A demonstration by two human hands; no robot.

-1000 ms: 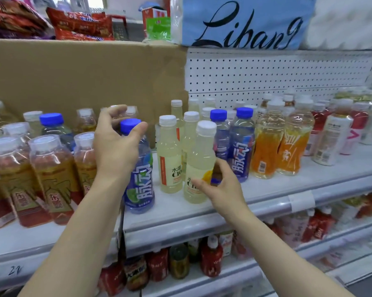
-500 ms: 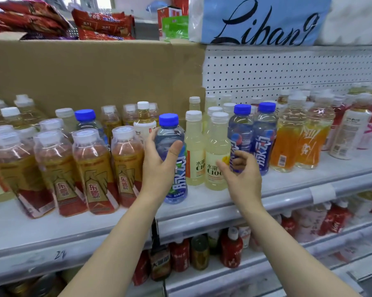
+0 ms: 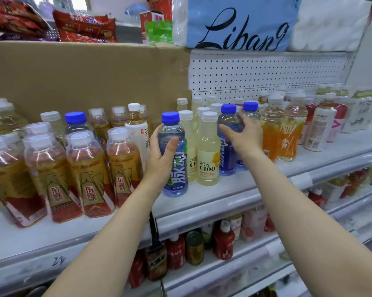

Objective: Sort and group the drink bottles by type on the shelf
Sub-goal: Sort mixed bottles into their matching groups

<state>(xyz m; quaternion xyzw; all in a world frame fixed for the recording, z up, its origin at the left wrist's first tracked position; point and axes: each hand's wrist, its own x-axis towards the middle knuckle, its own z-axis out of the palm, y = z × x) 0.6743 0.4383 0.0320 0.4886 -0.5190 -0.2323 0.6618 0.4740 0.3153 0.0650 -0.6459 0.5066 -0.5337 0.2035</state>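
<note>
A left hand [image 3: 161, 159] is gripping a blue-capped bottle [image 3: 174, 155], thumb and fingers curled round it, standing at the shelf [image 3: 212, 196] front beside pale yellow bottles [image 3: 208, 151]. Farther back, the right hand [image 3: 244, 136] is reaching, fingers spread, holding nothing, against two more blue-capped bottles [image 3: 227, 146].

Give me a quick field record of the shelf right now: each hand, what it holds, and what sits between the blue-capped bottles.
left hand: grips blue-capped bottle, upright at the shelf front
right hand: fingers spread, reaching at two blue-capped bottles, gripping nothing
between: pale yellow C100 bottles
left of held bottle: amber bottles
right end: orange bottles
</note>
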